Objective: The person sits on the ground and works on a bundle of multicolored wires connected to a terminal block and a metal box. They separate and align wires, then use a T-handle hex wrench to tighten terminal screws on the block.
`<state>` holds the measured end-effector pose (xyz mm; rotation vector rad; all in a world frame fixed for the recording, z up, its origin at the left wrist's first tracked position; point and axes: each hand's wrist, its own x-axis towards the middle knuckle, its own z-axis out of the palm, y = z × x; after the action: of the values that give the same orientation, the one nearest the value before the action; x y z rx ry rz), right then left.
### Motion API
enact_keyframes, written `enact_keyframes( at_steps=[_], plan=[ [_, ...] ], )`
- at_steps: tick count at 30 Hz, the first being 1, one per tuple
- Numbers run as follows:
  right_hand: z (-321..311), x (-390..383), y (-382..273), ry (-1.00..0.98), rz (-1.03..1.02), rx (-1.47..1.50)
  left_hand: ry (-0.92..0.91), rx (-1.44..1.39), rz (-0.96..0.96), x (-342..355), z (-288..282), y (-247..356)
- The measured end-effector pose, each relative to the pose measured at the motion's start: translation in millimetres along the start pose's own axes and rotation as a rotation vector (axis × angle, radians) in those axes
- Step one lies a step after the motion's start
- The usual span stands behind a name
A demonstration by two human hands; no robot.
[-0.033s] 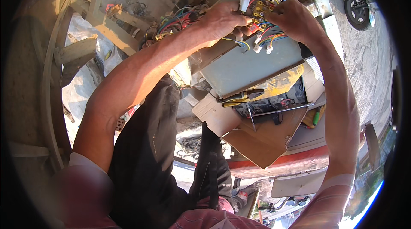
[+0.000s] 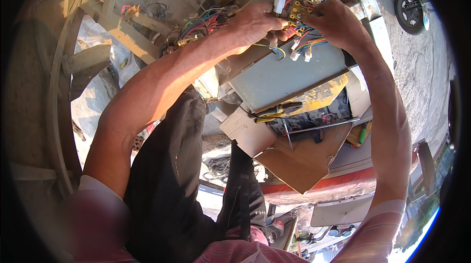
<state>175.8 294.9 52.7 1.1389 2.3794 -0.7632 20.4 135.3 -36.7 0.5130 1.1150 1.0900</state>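
Observation:
My left hand (image 2: pixel 257 23) is closed, with its fingertips at the left side of a wired part with yellow metal tabs (image 2: pixel 296 13), seemingly gripping it. A white plug connector (image 2: pixel 279 4) stands up beside my left index finger. From the right, my right hand (image 2: pixel 337 21) bends over the same part, its fingers pressed together at the tabs; what they pinch is hidden. Red, blue, green and yellow wires (image 2: pixel 314 42) fan out below, ending in small white connectors (image 2: pixel 295 55). A loose yellow-blue wire (image 2: pixel 280 52) hangs near my left fingers.
A grey metal panel (image 2: pixel 289 76) lies below my hands. Nearer are pliers (image 2: pixel 279 110), a black battery-like box with yellow covering (image 2: pixel 319 98), a screwdriver-like rod (image 2: pixel 321 127) and a torn cardboard flap (image 2: pixel 299 160). Tangled wires (image 2: pixel 208 21) lie behind my left forearm. A wheel (image 2: pixel 410 11) stands far right.

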Motion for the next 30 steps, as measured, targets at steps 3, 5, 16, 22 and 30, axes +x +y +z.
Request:
enact_keyframes(
  at_steps=[3,5,16,22,30],
  plan=[
    [4,-3,0,0.032,-0.010,0.014,-0.036,0.008,0.014,-1,-1,1],
    [8,-3,-1,0.072,0.029,0.014,-0.021,0.002,0.034,-3,-1,1],
    [18,-1,2,0.072,0.116,0.192,0.024,0.020,-0.002,-10,1,7],
    [22,-10,-3,0.102,0.120,0.195,0.262,0.023,0.169,-24,-3,7],
    [22,-16,-5,0.103,0.114,0.185,0.406,-0.055,0.082,-52,-13,13]
  ],
)
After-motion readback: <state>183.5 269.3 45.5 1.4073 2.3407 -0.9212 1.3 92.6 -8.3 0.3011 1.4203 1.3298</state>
